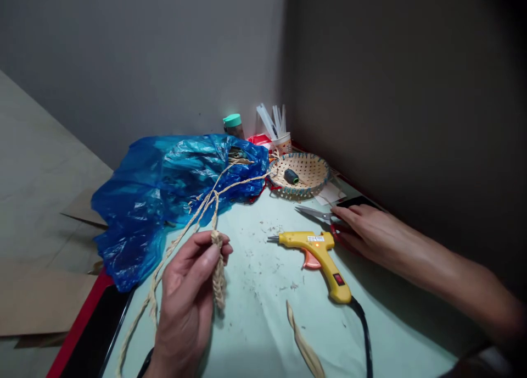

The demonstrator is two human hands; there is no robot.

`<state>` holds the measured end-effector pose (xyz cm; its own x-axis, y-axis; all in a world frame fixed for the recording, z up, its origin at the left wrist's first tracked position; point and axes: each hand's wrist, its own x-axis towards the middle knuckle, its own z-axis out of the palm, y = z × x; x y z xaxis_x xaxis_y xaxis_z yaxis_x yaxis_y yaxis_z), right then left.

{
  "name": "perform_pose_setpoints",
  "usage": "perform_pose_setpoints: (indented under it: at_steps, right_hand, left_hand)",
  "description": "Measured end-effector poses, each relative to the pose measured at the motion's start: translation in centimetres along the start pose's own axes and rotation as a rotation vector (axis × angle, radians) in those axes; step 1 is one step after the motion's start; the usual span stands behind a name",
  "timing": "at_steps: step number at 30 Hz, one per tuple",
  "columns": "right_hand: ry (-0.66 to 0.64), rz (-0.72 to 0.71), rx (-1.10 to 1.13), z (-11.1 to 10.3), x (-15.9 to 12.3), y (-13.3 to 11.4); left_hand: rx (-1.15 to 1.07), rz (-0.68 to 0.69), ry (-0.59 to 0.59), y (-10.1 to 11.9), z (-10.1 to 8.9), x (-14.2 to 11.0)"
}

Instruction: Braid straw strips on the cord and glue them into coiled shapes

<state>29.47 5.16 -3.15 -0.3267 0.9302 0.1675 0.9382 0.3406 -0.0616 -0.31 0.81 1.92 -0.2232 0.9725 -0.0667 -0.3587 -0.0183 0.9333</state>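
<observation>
My left hand (pixel 187 290) is closed in a pinch on a short braided straw cord (pixel 218 271), held up over the pale green tabletop (pixel 259 317). Loose straw strands (pixel 197 213) trail from the braid up to the blue plastic bag (pixel 164 191) and down past my wrist. My right hand (pixel 366 232) lies on the scissors (pixel 315 213), its fingers over the red handles; the blades point left. A yellow glue gun (pixel 319 254) lies between my hands, nozzle to the left, with its black cable (pixel 364 334) running toward me.
A small woven basket (pixel 313 172) with a dark thread spool (pixel 291 176) stands at the back. Behind it are a cup of glue sticks (pixel 280 131) and a green-capped bottle (pixel 233 125). A straw strip (pixel 302 342) lies near the front edge. Cardboard (pixel 33 301) lies at the left.
</observation>
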Motion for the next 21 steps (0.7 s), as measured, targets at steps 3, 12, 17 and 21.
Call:
perform_pose_setpoints:
  at_steps: [3,12,17,21]
  right_hand:
    - [-0.022,0.005,-0.044,0.1,0.3,0.0]
    - [-0.059,-0.2,0.167,-3.3,1.7,-6.1]
    - [-0.159,-0.307,0.219,-0.6,6.5,-8.5]
    - [-0.203,-0.381,0.244,0.0,7.9,-10.9]
  left_hand:
    - [0.02,0.034,0.019,0.2,-0.1,0.3]
    - [-0.097,-0.118,0.006,0.0,0.1,0.6]
    - [0.015,0.027,-0.006,0.1,-0.3,0.7]
    - [0.078,0.091,0.005,0.3,-0.5,0.9]
